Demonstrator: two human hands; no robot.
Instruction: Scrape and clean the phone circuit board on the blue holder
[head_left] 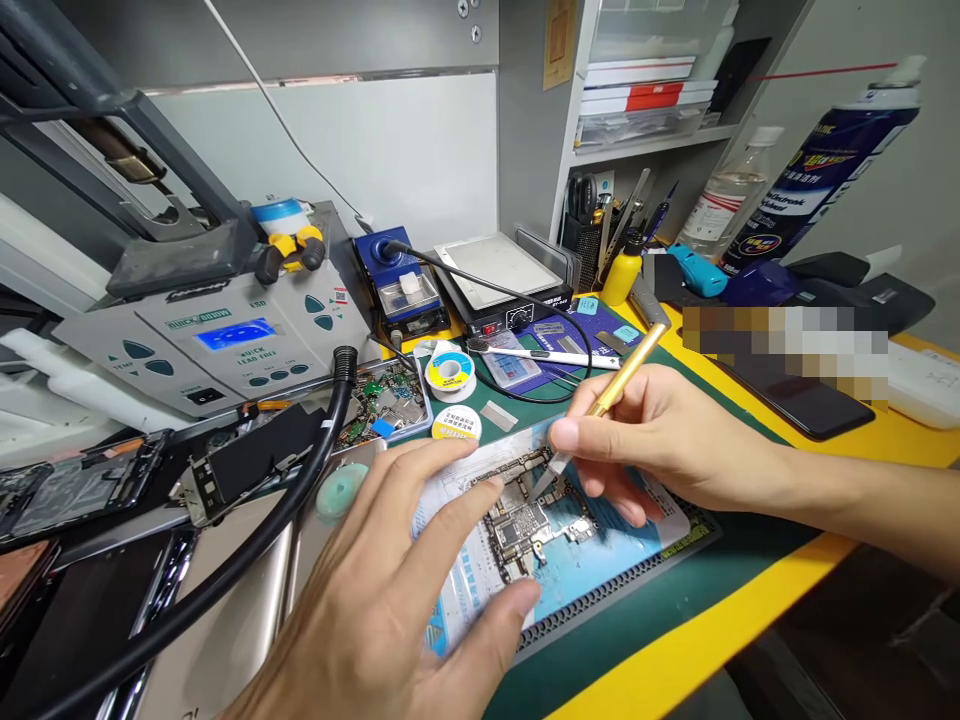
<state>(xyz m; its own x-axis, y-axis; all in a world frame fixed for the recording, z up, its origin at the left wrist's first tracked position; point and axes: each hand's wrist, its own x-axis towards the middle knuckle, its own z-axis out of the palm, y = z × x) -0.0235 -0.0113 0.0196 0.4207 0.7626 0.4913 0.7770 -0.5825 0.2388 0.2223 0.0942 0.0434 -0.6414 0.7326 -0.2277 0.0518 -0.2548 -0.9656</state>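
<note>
A gold-handled craft knife (628, 368) is held like a pen in my right hand (645, 430). Its pointed blade reaches down to a phone circuit board (521, 527), where the tip seems to touch the upper part. My left hand (405, 560) has its fingers spread, with the index fingertip at the board's upper left edge and the thumb near its lower side. Under the board lies a blue and white printed work pad (622, 560) with a perforated front edge. The left hand covers part of this pad.
A hot air station (225, 350) stands at the left, its black hose (247, 570) curving across the foreground. Solder spool (450, 376), soldering station (397, 280) and heating plate (502, 280) sit behind. A dark phone (787, 385) lies right; spray can (825, 180) stands behind it.
</note>
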